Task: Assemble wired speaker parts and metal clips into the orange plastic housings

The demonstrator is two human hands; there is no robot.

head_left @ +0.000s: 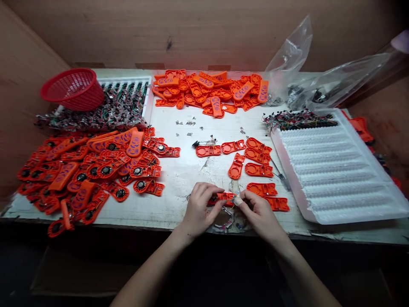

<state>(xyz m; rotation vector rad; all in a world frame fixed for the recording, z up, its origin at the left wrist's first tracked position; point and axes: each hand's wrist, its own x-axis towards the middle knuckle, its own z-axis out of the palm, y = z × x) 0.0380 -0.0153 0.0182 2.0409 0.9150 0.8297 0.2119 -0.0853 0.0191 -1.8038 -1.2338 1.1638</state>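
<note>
Near the table's front edge, my left hand (203, 207) grips an orange plastic shell half (227, 197) between thumb and fingers, its hollow side up. Small dark parts and a yellow wire show in the shell. At its right end my right hand (257, 209) is closed, thumb and forefinger pinching fine wires; one fingertip has a whitish cover. Exactly where the wires go is hidden by the fingers. Just beyond the hands lie several open orange shell halves (236, 166), and a small wired part (204, 143) rests behind one of them.
On the left is a heap of orange shells with round black parts (105, 169). Behind it a red basket (73, 89) stands on a tray of wired parts (123, 102). More orange shells (198, 89) lie at the back. A white ridged tray (338, 170) and plastic bags (345, 81) occupy the right.
</note>
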